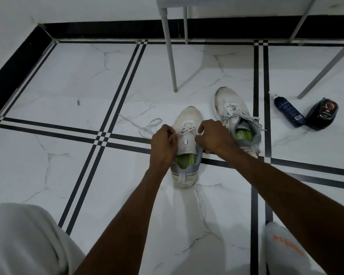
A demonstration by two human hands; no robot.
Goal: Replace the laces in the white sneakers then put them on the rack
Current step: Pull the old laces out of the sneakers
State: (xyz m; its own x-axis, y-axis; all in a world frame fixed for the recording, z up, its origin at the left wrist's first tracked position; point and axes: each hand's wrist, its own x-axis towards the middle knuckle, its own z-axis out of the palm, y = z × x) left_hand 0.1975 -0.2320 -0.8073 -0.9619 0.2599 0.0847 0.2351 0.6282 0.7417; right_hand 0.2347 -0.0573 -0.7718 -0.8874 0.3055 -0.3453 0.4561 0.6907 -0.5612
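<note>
L hand (163, 144) & R hand (214, 135) pinch the lace (184, 130) on near shoe (187, 149), half laced; other shoe (236, 118) laced, rack (187, 8) still to do.

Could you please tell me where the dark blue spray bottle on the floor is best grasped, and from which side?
Grip the dark blue spray bottle around its mid-body, coming from above. It lies on its side on the floor, its lower end close against the black polish container, so the upper-left flank is freer.
</note>
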